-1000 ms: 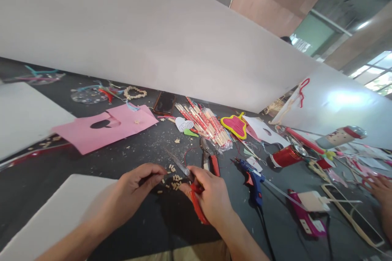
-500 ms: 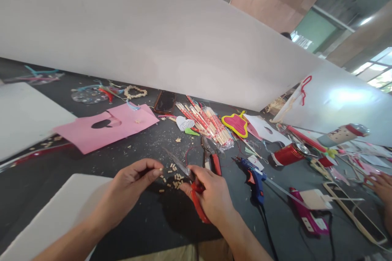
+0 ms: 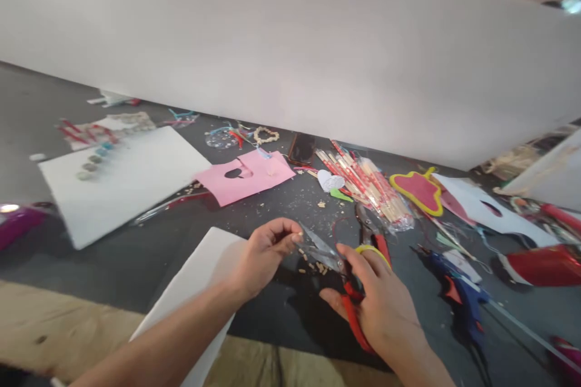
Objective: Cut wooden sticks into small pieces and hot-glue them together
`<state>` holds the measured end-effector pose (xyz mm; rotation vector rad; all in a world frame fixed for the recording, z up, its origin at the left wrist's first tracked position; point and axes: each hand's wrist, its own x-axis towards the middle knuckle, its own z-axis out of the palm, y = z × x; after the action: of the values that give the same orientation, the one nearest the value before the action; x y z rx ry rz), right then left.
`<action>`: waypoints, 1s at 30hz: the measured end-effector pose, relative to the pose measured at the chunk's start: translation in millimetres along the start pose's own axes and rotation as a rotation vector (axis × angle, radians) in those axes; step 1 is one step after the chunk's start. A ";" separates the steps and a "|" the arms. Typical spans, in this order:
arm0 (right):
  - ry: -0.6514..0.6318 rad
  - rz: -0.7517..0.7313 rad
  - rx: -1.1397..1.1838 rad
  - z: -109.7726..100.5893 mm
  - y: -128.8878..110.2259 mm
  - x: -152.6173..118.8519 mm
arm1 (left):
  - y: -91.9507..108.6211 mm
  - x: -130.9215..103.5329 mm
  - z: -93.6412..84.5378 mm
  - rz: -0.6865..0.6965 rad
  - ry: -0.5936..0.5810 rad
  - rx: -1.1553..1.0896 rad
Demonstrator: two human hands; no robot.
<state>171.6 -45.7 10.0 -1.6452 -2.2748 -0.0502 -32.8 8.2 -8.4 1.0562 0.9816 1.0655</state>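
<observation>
My left hand (image 3: 265,257) is closed in a pinch on a small pale stick piece (image 3: 298,236), whose end shows at the fingertips. Red-handled scissors (image 3: 320,252) are in my right hand (image 3: 385,293), with fingers and thumb through the loops. Their blades stand apart and point at the stick piece, close to my left fingertips. Whether a blade touches it, I cannot tell. Below the blades, several short cut stick bits (image 3: 321,268) lie on the dark table. Just beyond my right hand are red-handled pliers (image 3: 381,245).
A white foam board (image 3: 195,290) lies under my left forearm. Farther back are pink paper (image 3: 249,178), a phone (image 3: 302,149) and bagged chopsticks (image 3: 367,184). To the right are a blue glue gun (image 3: 458,293) and a red can (image 3: 544,265). A white panel (image 3: 290,60) stands behind.
My view has turned left, so the table's things sit farther right. The scissors' blades have spread apart and come nearer to the stick piece in my left hand.
</observation>
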 end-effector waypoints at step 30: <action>-0.222 0.380 -0.183 -1.0 16.6 10.9 | -28.2 3.0 -11.5 0.553 -0.072 0.855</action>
<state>184.2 -30.4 11.3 -2.2550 -2.1168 0.0166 -38.0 9.1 -38.5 2.1429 1.1436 1.0338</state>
